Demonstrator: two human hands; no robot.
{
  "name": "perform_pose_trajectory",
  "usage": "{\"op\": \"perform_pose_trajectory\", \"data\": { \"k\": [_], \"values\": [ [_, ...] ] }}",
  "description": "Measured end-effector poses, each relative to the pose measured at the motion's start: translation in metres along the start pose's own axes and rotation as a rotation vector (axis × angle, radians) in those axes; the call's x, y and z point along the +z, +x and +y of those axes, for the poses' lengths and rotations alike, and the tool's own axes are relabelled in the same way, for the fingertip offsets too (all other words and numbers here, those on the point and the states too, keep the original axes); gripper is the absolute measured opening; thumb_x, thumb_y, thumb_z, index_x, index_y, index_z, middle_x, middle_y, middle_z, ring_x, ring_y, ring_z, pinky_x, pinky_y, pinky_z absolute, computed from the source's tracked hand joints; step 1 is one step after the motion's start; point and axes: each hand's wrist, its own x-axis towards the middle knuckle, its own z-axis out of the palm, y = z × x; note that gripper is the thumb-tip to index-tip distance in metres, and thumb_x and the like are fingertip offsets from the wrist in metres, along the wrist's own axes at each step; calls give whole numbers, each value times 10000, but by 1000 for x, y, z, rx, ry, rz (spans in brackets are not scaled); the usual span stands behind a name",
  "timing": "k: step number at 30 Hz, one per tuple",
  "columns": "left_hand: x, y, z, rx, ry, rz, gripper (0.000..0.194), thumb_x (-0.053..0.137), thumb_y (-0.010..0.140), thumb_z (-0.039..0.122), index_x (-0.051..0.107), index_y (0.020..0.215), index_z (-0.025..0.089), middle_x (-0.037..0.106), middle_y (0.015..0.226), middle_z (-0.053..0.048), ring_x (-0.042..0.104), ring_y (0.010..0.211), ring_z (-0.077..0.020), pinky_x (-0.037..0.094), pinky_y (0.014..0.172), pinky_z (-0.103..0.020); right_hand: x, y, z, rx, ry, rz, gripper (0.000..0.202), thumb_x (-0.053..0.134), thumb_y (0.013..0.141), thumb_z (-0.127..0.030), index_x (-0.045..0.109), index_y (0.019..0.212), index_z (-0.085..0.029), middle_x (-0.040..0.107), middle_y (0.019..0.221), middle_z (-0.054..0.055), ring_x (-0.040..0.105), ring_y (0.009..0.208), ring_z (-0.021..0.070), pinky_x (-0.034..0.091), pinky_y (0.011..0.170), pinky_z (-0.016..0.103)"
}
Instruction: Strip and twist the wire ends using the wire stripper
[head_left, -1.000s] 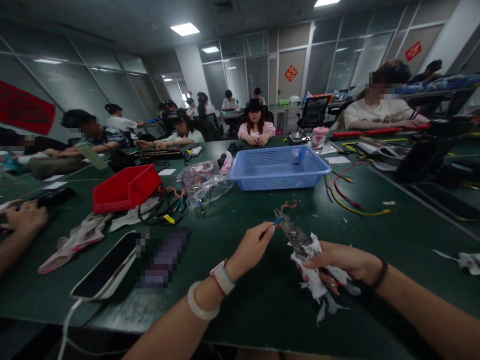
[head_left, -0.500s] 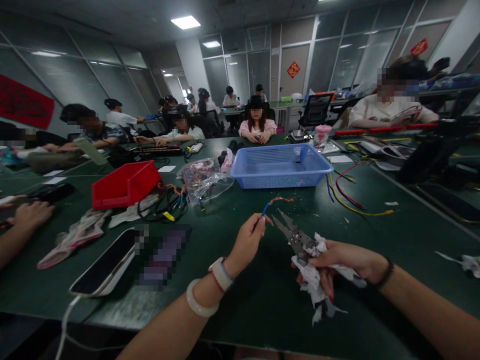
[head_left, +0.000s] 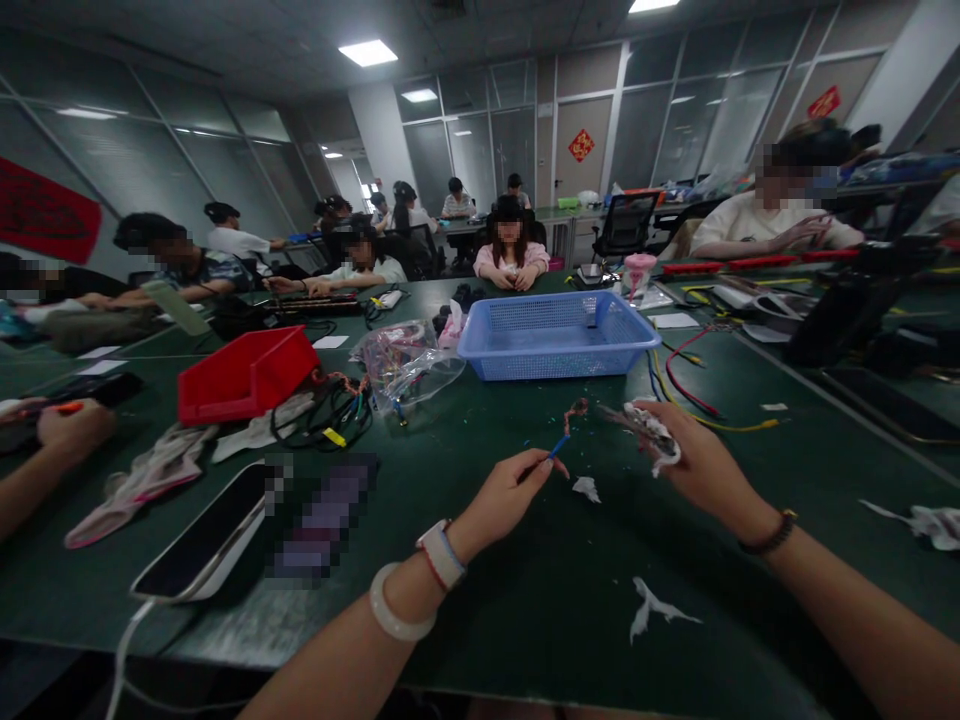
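Observation:
A blue wire (head_left: 559, 447) with frayed bare copper strands at its tip is pinched in the fingers of my left hand (head_left: 517, 480). To its right, my right hand (head_left: 705, 455) grips wire-stripping pliers (head_left: 628, 420), their handles partly wrapped in torn white tissue (head_left: 666, 455). The jaws point left toward the copper strands, with a small gap between; motion blurs them. Below my hands, a small tissue scrap (head_left: 586, 488) and a larger torn piece (head_left: 651, 607) lie on the green table (head_left: 525, 620).
Beyond my hands stands a blue basket (head_left: 559, 362). Left of it are a clear bag of wires (head_left: 409, 365), a red bin (head_left: 247, 375), gloves (head_left: 142, 480) and a white-cased device (head_left: 210, 535). Red and yellow cables (head_left: 690, 385) lie right. A co-worker's hand (head_left: 75, 425) is at far left.
My right hand has lifted the pliers up and away, turning them toward the copper tip. Tissue that hung from that hand now lies on the table. My left hand has shifted slightly right with the wire.

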Motion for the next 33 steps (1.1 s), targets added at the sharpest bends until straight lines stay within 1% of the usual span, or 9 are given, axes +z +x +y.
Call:
{"op": "perform_pose_trajectory", "data": {
  "k": [1, 3, 8, 13, 18, 21, 24, 30, 33],
  "values": [
    [0, 0, 0, -5, 12, -31, 341, 410, 950, 379, 668, 1038, 175, 642, 958, -38, 549, 858, -174, 416, 797, -283, 1, 0, -1, -50, -92, 17, 442, 516, 803, -174, 497, 1244, -196, 587, 1203, 133, 632, 964, 258, 522, 818, 417],
    [1, -1, 1, -13, 23, -65, 332, 420, 947, 375, 664, 1045, 172, 642, 953, -39, 549, 851, -173, 421, 792, -283, 3, -1, -4, -104, -203, 25, 508, 516, 768, -132, 470, 1270, -195, 540, 1277, 143, 605, 1045, 278, 524, 842, 431],
    [1, -2, 0, -20, -28, -85, 296, 445, 940, 368, 622, 1053, 159, 631, 962, -45, 551, 853, -166, 431, 775, -271, 12, -1, -11, -74, -294, -2, 540, 501, 764, -110, 450, 1293, -210, 493, 1344, 116, 601, 1070, 265, 559, 809, 404],
    [0, -2, 5, 30, -43, -130, 248, 455, 933, 328, 629, 946, 152, 605, 910, -36, 545, 852, -163, 425, 798, -272, 18, -1, -10, -62, -308, -13, 528, 479, 786, -104, 445, 1302, -214, 472, 1375, 107, 610, 1054, 256, 561, 823, 406],
    [-1, -4, 12, 23, -51, -144, 238, 452, 932, 300, 642, 928, 158, 613, 917, -41, 549, 872, -174, 424, 810, -280, 21, -2, -9, -99, -340, -39, 579, 465, 788, -104, 392, 1354, -202, 438, 1403, 131, 590, 1095, 282, 569, 804, 419],
    [-1, -4, 13, -15, -47, -140, 252, 446, 935, 306, 649, 932, 156, 608, 887, -38, 537, 816, -164, 427, 770, -272, 23, -2, -10, -169, -354, -44, 672, 471, 743, -62, 339, 1392, -176, 421, 1407, 156, 556, 1151, 288, 527, 902, 439],
    [0, -3, 12, -36, -57, -138, 266, 447, 935, 325, 649, 932, 151, 583, 818, -26, 511, 743, -151, 419, 711, -258, 25, -1, -11, -193, -390, -46, 701, 463, 718, -33, 323, 1397, -141, 412, 1405, 178, 535, 1173, 286, 482, 969, 438],
    [0, -3, 10, -29, -61, -127, 281, 446, 932, 346, 650, 914, 152, 555, 775, -14, 482, 694, -139, 400, 669, -245, 29, -2, -9, -242, -445, -44, 760, 442, 691, -11, 273, 1424, -119, 398, 1416, 192, 472, 1240, 288, 446, 1000, 436],
    [0, -4, 9, -14, -58, -132, 285, 446, 932, 350, 650, 912, 153, 554, 768, -12, 476, 685, -137, 398, 671, -247, 31, -2, -6, -274, -479, -42, 715, 448, 692, -23, 316, 1389, -113, 434, 1385, 187, 488, 1207, 287, 452, 973, 434]
  ]
}}
